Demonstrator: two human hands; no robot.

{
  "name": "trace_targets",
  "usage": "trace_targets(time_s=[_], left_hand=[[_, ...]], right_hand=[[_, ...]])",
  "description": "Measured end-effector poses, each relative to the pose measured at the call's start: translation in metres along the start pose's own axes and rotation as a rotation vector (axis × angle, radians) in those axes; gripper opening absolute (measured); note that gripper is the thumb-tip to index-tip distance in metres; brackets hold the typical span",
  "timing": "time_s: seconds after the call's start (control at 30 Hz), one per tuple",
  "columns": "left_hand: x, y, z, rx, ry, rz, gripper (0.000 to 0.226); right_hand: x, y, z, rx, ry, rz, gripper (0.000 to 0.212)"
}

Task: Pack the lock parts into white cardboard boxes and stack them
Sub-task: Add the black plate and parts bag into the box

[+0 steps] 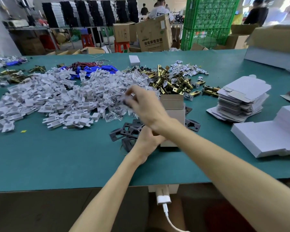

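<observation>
We judge the job barely begun: our left hand (146, 138) grips the open white box (172, 102) mid-table, our right hand (145, 106) pinches a blurred screw bag (126, 102) with curled fingers, and heaped lock parts (171, 81) and flat boxes (241, 97) still wait.

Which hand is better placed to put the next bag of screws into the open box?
Right. The right hand seems to pinch a blurred clear bag beside the open box; the left hand holds that box's base.

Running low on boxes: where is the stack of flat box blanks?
Head view: the stack of flat box blanks lies on the table, at its right, beside the brass latches and beyond the white boxes.
</observation>
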State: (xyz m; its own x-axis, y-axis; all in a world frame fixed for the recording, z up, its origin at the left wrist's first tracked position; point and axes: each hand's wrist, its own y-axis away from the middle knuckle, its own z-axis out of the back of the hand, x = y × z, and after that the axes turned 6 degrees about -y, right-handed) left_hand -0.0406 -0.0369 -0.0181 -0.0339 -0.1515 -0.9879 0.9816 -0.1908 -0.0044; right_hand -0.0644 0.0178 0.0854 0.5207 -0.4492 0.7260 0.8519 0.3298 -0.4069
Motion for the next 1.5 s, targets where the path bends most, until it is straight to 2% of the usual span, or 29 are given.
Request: trace_targets(time_s=[0.1,0.23,0.37,0.5,0.6,0.7,0.8,0.93,1.2,1.3,1.43,1.5], left_hand=[[0.003,-0.004,0.0,-0.007,0.047,-0.07,0.038],[0.002,-0.001,0.0,0.014,0.124,-0.086,0.055],[-0.001,0.0,0.0,0.012,0.124,-0.09,0.057],[-0.003,0.001,0.001,0.012,0.126,-0.09,0.057],[-0.003,0.001,0.0,0.011,0.125,-0.091,0.058],[-0.003,0.001,0.0,0.018,0.118,-0.116,0.064],[-0.003,0.0,0.001,0.027,0.127,-0.133,0.076],[-0.003,0.001,0.001,0.038,0.127,-0.16,0.082],[-0.004,0.002,0.001,0.011,0.122,-0.188,0.094],[-0.005,0.002,0.001,0.007,0.096,-0.199,0.093],[-0.006,0.003,0.001,0.018,0.081,-0.204,0.093],[-0.006,0.003,0.0,0.02,0.088,-0.203,0.093]], right_hand=[[-0.008,0.011,0.052,-0.102,0.108,0.076,0.02],[-0.033,0.021,0.094,-0.141,0.273,0.033,0.015],[-0.048,0.029,0.103,-0.035,0.409,0.049,0.009],[-0.048,0.031,0.1,0.011,0.466,0.122,0.016],[-0.047,0.031,0.101,0.096,0.551,0.142,0.011],[-0.042,0.029,0.103,0.214,0.632,0.079,0.022],[-0.039,0.03,0.107,0.264,0.638,0.012,0.027],[-0.044,0.034,0.111,0.292,0.639,0.019,0.021],[-0.063,0.05,0.111,0.143,0.397,0.05,0.016],[-0.07,0.062,0.109,0.051,0.319,0.058,0.02],[-0.071,0.068,0.106,-0.019,0.316,0.083,0.01],[-0.066,0.065,0.105,-0.051,0.324,0.086,0.014]])
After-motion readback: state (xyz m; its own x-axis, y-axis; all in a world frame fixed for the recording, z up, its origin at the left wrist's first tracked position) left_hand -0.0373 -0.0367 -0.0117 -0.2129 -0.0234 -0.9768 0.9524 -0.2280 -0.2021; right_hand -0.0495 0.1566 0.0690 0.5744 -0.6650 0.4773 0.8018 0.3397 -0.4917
